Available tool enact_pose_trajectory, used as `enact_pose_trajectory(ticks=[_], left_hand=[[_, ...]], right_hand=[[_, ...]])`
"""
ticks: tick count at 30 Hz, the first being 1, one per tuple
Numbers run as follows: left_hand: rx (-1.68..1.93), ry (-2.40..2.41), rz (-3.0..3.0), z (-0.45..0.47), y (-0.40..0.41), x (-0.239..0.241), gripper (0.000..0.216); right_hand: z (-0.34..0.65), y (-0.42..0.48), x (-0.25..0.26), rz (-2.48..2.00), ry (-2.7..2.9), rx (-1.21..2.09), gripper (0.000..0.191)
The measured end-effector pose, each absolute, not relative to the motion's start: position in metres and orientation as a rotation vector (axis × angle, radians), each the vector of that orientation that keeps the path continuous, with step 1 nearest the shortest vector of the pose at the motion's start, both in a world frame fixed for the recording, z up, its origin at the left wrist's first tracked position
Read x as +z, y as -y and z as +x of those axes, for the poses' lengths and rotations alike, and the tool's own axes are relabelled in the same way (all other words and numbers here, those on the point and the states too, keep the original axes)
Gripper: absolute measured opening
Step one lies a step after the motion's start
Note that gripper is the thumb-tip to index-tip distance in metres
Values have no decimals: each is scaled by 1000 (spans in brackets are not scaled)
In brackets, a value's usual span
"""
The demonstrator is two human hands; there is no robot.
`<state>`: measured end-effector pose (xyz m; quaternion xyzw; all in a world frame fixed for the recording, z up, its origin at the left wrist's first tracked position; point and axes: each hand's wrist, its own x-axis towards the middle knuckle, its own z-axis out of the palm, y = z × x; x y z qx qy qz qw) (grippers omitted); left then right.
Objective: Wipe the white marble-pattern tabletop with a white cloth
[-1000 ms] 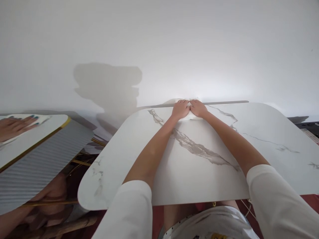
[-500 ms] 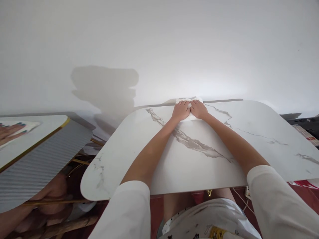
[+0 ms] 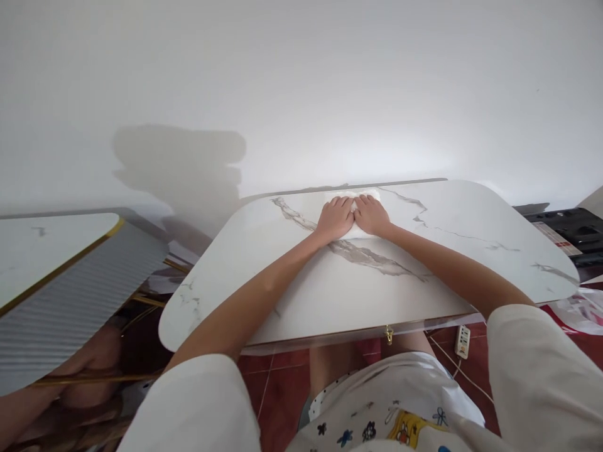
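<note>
A white cloth (image 3: 362,231) lies bunched near the far edge of a white tabletop (image 3: 301,301) with grey marble veins. My left hand (image 3: 336,218) presses down on the cloth's left part, fingers bent over it and pointing to the wall. Right beside it, my right hand (image 3: 372,215) bears on the right part in the same way. The thumbs nearly meet in the middle. Both palms hide much of the cloth, and both arms reach forward across the table.
The white wall (image 3: 301,81) rises just behind the table. On the left stands another marbled table (image 3: 61,245) with gold trim, and a person's leg below it. A black appliance (image 3: 575,229) stands at the right. A power strip (image 3: 463,342) lies on the red floor.
Both hands and the cloth have come back a little from the far edge toward me. Another person's hand and white cloth have left view on the left table. The view has shifted slightly.
</note>
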<state>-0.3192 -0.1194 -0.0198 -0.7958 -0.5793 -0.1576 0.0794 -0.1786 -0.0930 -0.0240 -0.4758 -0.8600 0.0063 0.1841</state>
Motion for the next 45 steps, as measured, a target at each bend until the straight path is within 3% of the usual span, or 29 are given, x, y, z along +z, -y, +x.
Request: enact_pose_trajectory(ticks=[17, 25, 32, 45], left_hand=[[-448, 1791, -2407, -315, 267, -21, 52], [-450, 1918, -2357, -300, 295, -19, 53], [-448, 1888, -2409, -270, 282, -15, 52], [-491, 1849, -2432, -276, 180, -7, 42]], right_hand=[[-169, 243, -31, -1310, 2364, 19, 54], [-156, 265, -22, -1293, 2450, 93, 56], [-127, 250, -31, -1276, 2461, 37, 57], [-143, 151, -16, -1360, 2483, 17, 52]])
